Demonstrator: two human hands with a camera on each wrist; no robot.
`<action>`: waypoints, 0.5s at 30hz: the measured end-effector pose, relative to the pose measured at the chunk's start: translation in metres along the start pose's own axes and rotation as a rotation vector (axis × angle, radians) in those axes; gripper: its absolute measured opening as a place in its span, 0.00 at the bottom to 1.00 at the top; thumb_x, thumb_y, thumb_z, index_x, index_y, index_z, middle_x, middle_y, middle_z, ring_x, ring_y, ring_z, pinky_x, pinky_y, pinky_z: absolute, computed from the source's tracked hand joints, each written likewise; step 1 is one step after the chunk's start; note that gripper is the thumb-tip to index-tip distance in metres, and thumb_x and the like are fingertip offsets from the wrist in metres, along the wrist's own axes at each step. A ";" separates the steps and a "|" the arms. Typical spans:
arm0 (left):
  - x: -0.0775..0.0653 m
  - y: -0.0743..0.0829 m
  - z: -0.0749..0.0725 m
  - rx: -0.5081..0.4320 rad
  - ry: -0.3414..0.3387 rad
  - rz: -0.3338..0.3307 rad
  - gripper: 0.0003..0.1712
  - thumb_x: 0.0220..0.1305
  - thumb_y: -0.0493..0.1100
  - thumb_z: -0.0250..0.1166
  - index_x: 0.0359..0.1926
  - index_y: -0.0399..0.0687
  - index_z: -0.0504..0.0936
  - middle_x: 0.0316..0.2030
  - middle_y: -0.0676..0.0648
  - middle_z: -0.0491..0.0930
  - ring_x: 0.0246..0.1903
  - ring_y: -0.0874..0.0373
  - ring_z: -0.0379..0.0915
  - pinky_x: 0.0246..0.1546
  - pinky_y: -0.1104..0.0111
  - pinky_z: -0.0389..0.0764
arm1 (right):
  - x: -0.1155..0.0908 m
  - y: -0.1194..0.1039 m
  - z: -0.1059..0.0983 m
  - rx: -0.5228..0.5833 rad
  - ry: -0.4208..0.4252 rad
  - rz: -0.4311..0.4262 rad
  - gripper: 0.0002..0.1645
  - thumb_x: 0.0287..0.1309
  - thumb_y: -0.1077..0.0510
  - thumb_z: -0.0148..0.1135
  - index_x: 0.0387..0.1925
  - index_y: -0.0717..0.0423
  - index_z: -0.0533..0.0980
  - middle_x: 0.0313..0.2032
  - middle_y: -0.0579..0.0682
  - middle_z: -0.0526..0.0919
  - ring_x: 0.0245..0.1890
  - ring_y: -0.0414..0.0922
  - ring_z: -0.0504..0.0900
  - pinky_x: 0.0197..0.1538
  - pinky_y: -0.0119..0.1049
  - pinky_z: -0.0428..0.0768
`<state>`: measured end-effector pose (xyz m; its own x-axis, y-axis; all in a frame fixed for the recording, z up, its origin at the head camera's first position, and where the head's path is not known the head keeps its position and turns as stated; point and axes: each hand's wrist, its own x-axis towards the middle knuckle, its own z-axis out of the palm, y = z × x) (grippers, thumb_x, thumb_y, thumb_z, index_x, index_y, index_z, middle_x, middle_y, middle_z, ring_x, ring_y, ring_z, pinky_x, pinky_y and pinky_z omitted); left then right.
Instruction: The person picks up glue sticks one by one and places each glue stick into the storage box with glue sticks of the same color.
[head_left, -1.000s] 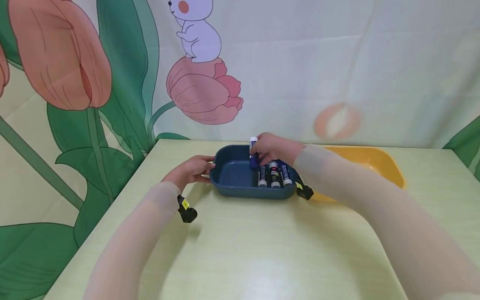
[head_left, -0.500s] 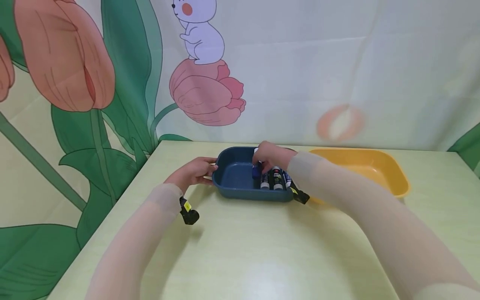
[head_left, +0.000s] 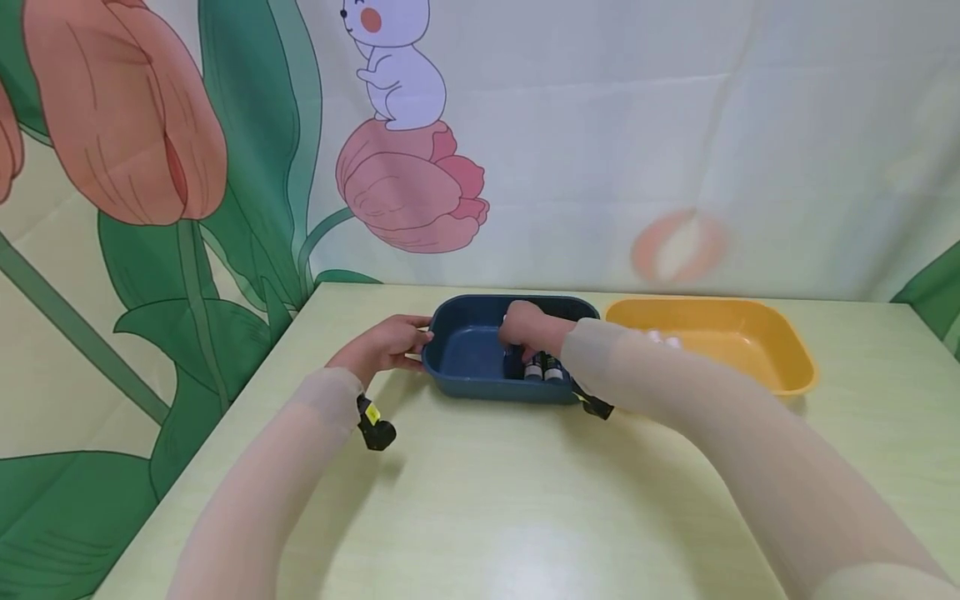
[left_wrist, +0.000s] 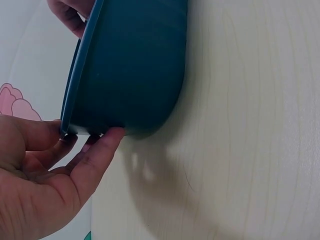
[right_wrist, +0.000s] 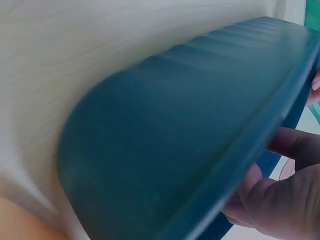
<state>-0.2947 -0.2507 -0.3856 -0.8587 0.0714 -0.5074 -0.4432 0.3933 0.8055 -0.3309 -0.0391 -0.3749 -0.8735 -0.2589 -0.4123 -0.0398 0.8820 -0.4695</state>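
Observation:
At the left end of the dark blue plastic bin (head_left: 471,387), my left hand (head_left: 382,342) touches the outer wall and rim with its fingertips; the left wrist view shows the fingers (left_wrist: 102,155) fairly straight against the wall. My right hand (head_left: 522,325) reaches over the front rim into the bin and grips a dark blue glue stick (head_left: 513,363) with a white end, mostly hidden behind its fingers. Beside it, other dark glue sticks (head_left: 553,370) with white ends lie in the right part of the bin. In the right wrist view the bin wall hides what the fingers hold.
A yellow bin (head_left: 787,354) stands just to the right, partly behind the right sleeve, with a couple of white ends (head_left: 672,342) showing inside. Both bins sit on a pale wooden table (head_left: 487,500). A printed curtain (head_left: 562,167) hangs along the back edge.
My right hand has moved lower into the blue bin with the glue stick, which stood upright and in plain sight before. My left hand stays at the bin's left end.

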 end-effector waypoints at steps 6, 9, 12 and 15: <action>-0.001 0.001 0.000 -0.002 -0.004 -0.009 0.32 0.82 0.37 0.45 0.81 0.44 0.51 0.73 0.34 0.66 0.60 0.47 0.74 0.67 0.49 0.76 | -0.003 0.000 0.005 -0.088 0.035 -0.069 0.11 0.64 0.65 0.64 0.46 0.66 0.83 0.60 0.59 0.83 0.19 0.41 0.80 0.32 0.31 0.85; -0.001 0.002 0.000 -0.003 -0.008 -0.006 0.32 0.82 0.37 0.45 0.81 0.43 0.51 0.73 0.34 0.66 0.62 0.46 0.73 0.67 0.48 0.76 | -0.008 0.002 0.006 -0.105 0.059 -0.110 0.04 0.64 0.64 0.65 0.37 0.63 0.84 0.50 0.58 0.87 0.18 0.40 0.79 0.36 0.34 0.87; -0.002 0.002 0.001 -0.004 -0.011 -0.001 0.32 0.82 0.36 0.45 0.81 0.43 0.51 0.73 0.33 0.66 0.60 0.47 0.74 0.67 0.48 0.76 | -0.010 0.004 0.006 -0.199 0.076 -0.138 0.07 0.63 0.60 0.68 0.30 0.59 0.83 0.34 0.53 0.86 0.16 0.39 0.77 0.54 0.39 0.86; -0.002 0.002 0.001 -0.006 -0.008 -0.004 0.32 0.82 0.36 0.45 0.81 0.43 0.51 0.72 0.33 0.67 0.58 0.48 0.74 0.67 0.48 0.76 | -0.008 0.006 0.005 -0.299 0.080 -0.130 0.10 0.63 0.55 0.70 0.34 0.60 0.86 0.34 0.53 0.88 0.29 0.44 0.84 0.68 0.45 0.78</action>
<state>-0.2934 -0.2495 -0.3831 -0.8551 0.0770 -0.5127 -0.4479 0.3885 0.8053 -0.3212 -0.0342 -0.3782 -0.8865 -0.3559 -0.2957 -0.2839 0.9230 -0.2599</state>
